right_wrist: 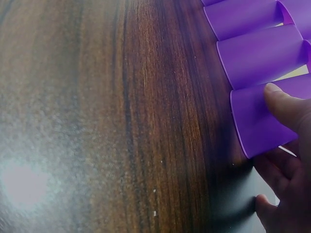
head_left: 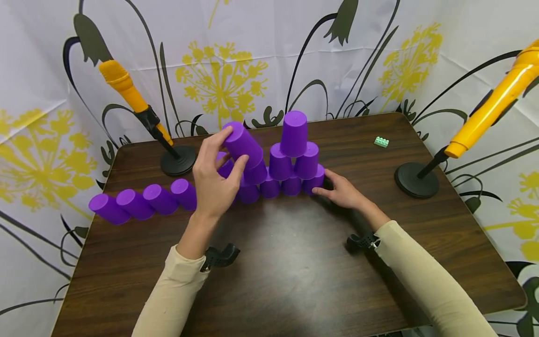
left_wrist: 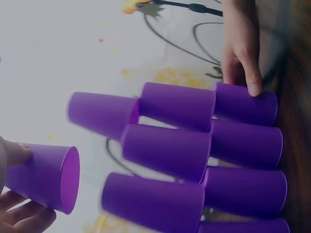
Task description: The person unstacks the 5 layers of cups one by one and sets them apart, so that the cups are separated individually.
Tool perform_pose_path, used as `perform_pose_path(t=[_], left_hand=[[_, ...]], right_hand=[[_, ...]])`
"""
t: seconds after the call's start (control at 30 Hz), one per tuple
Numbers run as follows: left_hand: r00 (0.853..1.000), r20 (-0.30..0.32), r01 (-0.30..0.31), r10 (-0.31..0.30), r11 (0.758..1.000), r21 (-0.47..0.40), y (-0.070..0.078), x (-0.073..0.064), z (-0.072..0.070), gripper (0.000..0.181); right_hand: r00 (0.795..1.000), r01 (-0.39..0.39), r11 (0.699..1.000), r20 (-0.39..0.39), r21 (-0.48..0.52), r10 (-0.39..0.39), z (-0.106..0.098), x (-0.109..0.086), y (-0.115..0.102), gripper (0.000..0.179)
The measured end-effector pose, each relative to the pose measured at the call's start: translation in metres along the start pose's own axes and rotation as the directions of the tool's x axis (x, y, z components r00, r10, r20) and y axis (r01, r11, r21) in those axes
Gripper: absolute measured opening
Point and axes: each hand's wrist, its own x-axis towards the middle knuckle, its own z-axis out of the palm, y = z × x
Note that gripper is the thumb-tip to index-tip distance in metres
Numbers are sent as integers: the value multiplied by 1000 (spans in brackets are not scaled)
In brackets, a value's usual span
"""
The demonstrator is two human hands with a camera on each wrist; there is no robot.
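My left hand (head_left: 215, 178) holds a purple plastic cup (head_left: 245, 146), mouth down and tilted, up above the middle row of a cup pyramid. In the left wrist view that cup (left_wrist: 43, 174) hangs apart from the stacked ones, fingers on one side and thumb on the other. Low at the pyramid's right end, my right hand (head_left: 343, 189) grips the last bottom-row cup (head_left: 313, 184), its thumb on the front face and fingers behind. A single cup (head_left: 294, 133) tops two middle-row cups there. Another middle-row cup (head_left: 224, 164) is partly hidden by the left hand.
Several upside-down cups (head_left: 109, 209) continue the bottom row leftward. Behind them a yellow device on a black round stand (head_left: 178, 160) rises; a similar stand (head_left: 416, 180) is at right. A small green toy brick (head_left: 381, 142) lies near the table's (head_left: 294, 262) back edge.
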Motion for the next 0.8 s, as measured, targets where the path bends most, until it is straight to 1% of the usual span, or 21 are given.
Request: perform_pose_path(t=[0.1, 0.17, 0.2, 0.23, 0.3, 0.37, 0.4, 0.43, 0.5, 0.57, 0.63, 0.67, 0.7, 0.77, 0.8], left_hand=[[998, -66, 17, -16, 1000, 22, 18, -10, -24, 49], [992, -121, 51, -44, 997, 59, 21, -20, -42, 48], [986, -155, 71, -58, 994, 82, 20, -25, -52, 48], [979, -190, 94, -74, 990, 100, 18, -31, -63, 48], [958, -263, 154, -111, 977, 149, 10, -43, -84, 48], [930, -333, 230, -154, 953, 200, 0, -55, -106, 49], [914, -364, 271, -176, 936, 227, -5, -61, -117, 49], [899, -391, 313, -197, 913, 260, -11, -68, -128, 50], [860, -446, 411, -246, 853, 322, -25, -83, -151, 54], [816, -499, 506, -291, 778, 373, -42, -99, -173, 60], [763, -552, 597, -337, 694, 402, -61, -115, -192, 62], [735, -575, 636, -360, 659, 401, -69, -122, -200, 63], [711, -592, 669, -380, 626, 401, -77, -129, -207, 63], [670, -612, 721, -420, 565, 401, -89, -139, -216, 62], [654, -619, 740, -434, 536, 406, -95, -143, -219, 62]], right_hand=[[1000, -4, 1000, -1, -1, 4, 0, 0, 0, 70], [1000, -6, 1000, -1, -2, 6, 0, 0, 0, 70], [1000, -5, 1000, 1, 0, 5, 0, 0, 0, 70], [1000, -4, 1000, 2, 1, 4, 0, 0, 0, 70], [1000, -3, 1000, 6, 4, 3, 1, 0, -1, 70], [1000, -5, 1000, 9, 8, 5, 1, 0, -1, 70], [1000, -5, 1000, 8, 9, 5, 1, 0, -1, 71], [1000, -5, 1000, 9, 10, 5, 1, 0, -1, 71], [1000, -4, 1000, 8, 12, 4, 2, 0, 0, 71], [1000, 0, 1000, 10, 13, 0, 2, 0, 0, 71], [1000, 4, 1000, 11, 14, -5, 2, 0, 0, 71], [1000, 6, 1000, 10, 14, -6, 2, 0, 0, 71], [1000, 8, 1000, 11, 15, -9, 2, 0, 0, 70], [1000, 10, 1000, 10, 15, -10, 2, 0, 0, 70], [1000, 11, 1000, 10, 15, -11, 2, 0, 0, 70]])
